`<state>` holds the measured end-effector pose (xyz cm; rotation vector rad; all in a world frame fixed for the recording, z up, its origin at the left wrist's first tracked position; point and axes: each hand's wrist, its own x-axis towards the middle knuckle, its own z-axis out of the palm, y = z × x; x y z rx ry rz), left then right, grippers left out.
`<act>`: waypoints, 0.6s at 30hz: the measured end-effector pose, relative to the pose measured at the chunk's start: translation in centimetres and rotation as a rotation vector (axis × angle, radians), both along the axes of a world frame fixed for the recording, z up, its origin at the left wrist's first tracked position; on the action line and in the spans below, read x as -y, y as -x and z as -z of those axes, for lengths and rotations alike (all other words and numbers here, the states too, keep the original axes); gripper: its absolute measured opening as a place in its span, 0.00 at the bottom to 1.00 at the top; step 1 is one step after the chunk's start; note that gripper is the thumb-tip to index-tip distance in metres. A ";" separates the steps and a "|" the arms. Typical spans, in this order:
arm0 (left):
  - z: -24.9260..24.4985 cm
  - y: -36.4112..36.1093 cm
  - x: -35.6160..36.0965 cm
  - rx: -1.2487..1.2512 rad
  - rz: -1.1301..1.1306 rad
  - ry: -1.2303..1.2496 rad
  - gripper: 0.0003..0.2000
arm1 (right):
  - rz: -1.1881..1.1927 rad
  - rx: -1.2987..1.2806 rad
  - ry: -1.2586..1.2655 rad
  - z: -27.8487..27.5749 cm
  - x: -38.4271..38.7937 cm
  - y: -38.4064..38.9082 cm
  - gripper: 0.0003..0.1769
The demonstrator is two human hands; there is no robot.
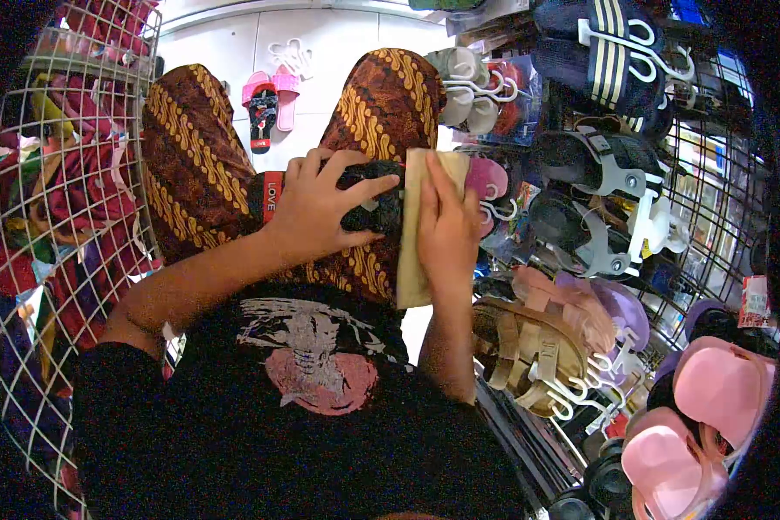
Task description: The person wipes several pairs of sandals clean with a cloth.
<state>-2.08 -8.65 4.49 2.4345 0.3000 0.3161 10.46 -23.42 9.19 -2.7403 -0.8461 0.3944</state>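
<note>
My left hand (pixel 325 204) spreads wide over black-and-red slipper (pixel 386 212) across patterned lap (pixel 377 277); right hand (pixel 447 221) lies along cream pad (pixel 413 234) at slipper's right end, I can't tell its grip. Pink sandals (pixel 287 111) on floor (pixel 342 35).

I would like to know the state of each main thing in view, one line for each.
Left hand: palm down, fingers spread.
Right hand: fingers extended.
Dark item marked LOVE: across the lap, partly covered by the left hand.
Cream piece: flat, partly under the right hand.
Pink sandals: on the floor.
Black sandal: on the floor, overlapping one pink sandal.
Striped slides: hung up together.
</note>
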 end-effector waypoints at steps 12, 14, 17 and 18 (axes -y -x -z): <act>0.2 0.1 -0.3 -0.011 -0.012 0.001 0.39 | 0.043 -0.090 -0.028 0.3 -1.0 0.2 0.22; -0.3 0.1 -0.6 -0.025 0.001 0.073 0.37 | 0.020 -0.087 -0.163 0.9 -2.5 -0.8 0.22; -2.0 0.5 -3.2 0.003 0.047 0.410 0.34 | -0.012 -0.096 -0.178 1.1 -3.0 -1.1 0.22; -2.3 0.7 -4.4 0.020 0.070 0.564 0.32 | -0.008 -0.125 -0.211 1.1 -3.0 -1.2 0.22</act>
